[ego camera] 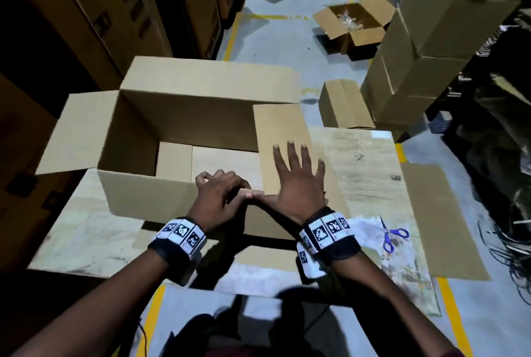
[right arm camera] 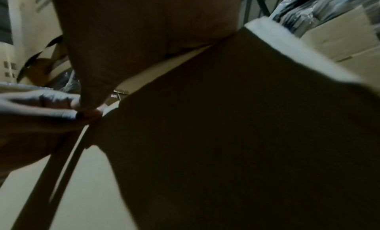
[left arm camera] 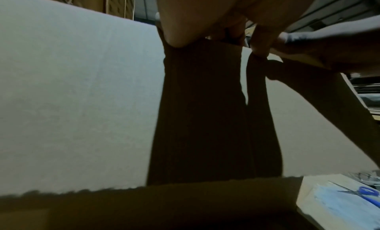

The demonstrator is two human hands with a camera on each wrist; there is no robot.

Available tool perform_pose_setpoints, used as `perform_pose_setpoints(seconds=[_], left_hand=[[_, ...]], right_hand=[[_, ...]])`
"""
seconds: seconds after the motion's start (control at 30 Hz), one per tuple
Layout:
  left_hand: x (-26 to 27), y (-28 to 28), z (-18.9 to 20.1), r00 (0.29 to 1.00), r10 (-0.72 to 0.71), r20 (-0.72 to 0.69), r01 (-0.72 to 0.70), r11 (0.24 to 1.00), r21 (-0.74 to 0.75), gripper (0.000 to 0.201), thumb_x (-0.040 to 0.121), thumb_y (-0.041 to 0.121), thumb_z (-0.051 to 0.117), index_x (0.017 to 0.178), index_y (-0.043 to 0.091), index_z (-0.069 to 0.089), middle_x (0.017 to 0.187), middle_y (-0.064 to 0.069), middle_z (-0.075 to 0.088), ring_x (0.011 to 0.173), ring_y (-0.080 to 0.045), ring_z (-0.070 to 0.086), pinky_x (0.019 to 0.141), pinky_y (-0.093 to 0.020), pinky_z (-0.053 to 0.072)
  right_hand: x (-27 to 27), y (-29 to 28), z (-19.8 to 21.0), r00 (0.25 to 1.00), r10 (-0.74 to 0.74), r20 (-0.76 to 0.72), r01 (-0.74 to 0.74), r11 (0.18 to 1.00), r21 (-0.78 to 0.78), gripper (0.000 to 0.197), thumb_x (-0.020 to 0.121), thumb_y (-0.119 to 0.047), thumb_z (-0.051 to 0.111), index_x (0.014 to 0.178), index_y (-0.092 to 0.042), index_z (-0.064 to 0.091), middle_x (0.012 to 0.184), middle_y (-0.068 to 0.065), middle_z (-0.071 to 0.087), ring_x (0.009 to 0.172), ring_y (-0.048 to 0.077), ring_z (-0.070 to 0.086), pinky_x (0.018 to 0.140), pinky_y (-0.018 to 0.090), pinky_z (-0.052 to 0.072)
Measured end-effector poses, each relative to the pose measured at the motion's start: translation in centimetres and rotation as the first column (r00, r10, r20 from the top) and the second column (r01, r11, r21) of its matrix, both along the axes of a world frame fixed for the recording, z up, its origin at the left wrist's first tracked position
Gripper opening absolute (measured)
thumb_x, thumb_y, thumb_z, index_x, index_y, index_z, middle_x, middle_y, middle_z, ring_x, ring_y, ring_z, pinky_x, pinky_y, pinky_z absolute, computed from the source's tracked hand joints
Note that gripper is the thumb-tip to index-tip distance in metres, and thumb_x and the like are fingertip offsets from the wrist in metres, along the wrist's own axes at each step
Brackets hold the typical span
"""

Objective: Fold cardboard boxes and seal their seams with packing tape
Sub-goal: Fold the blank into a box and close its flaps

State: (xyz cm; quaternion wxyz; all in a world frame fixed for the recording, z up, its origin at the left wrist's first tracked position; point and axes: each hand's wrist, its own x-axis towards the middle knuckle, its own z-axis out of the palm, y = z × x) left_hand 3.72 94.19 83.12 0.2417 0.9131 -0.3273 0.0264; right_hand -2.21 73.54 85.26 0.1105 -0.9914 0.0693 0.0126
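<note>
A large brown cardboard box [ego camera: 178,115] stands with its top unfolded on a worn board table [ego camera: 367,172]. Its left flap [ego camera: 77,132] and far flap [ego camera: 212,77] stick outward. The right flap [ego camera: 281,126] is folded in over the opening. My right hand [ego camera: 296,172] lies flat on that flap with fingers spread, and its palm [right arm camera: 144,30] fills the right wrist view. My left hand [ego camera: 222,184] curls its fingers over the top edge of the near wall [left arm camera: 82,103], touching the right thumb. The left wrist view shows the left palm [left arm camera: 205,22] above that wall.
Blue-handled scissors [ego camera: 393,237] lie on the table to my right, also seen as the scissors [left arm camera: 363,193] from the left wrist. A flat cardboard sheet [ego camera: 439,218] overhangs the table's right side. On the floor stand a small box [ego camera: 344,103], an unfolded box [ego camera: 353,26] and stacked boxes [ego camera: 416,54].
</note>
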Motion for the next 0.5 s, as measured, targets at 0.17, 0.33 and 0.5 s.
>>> perform_pose_setpoints(seconds=[0.17,0.33,0.5], left_hand=[[-0.8,0.8,-0.4,1.000,-0.024,0.010,0.025,0.998,-0.052,0.021,0.095,0.047,0.045,0.093,0.033,0.061,0.081,0.019,0.052,0.085,-0.007,0.052,0.080,-0.035,0.017],[0.0,1.4,0.2,0.990,-0.107,-0.090,0.101,0.992,-0.070,0.026,0.098,0.044,0.041,0.105,0.035,0.064,0.090,0.020,0.055,0.092,-0.001,0.048,0.093,-0.035,0.021],[1.9,4.3,0.7,0.987,-0.095,-0.128,0.065,0.973,-0.219,0.026,0.097,0.039,0.047,0.114,0.032,0.066,0.110,0.018,0.065,0.114,-0.007,0.053,0.107,-0.041,0.028]], right_hand=[[0.3,0.9,0.1,0.987,-0.150,-0.055,0.150,0.989,-0.006,0.129,0.061,-0.107,0.016,0.162,-0.030,-0.005,0.171,0.008,-0.010,0.156,0.035,-0.010,0.114,0.069,0.010],[1.4,1.3,0.7,0.951,-0.287,-0.111,0.289,0.957,-0.003,0.127,0.064,-0.106,0.001,0.163,-0.026,0.004,0.171,0.009,-0.008,0.156,0.031,-0.016,0.115,0.070,0.003],[1.7,2.5,1.0,0.948,-0.311,-0.063,0.309,0.950,-0.035,0.114,0.074,-0.099,-0.003,0.162,-0.030,0.015,0.171,0.008,0.002,0.157,0.031,-0.006,0.117,0.071,0.001]])
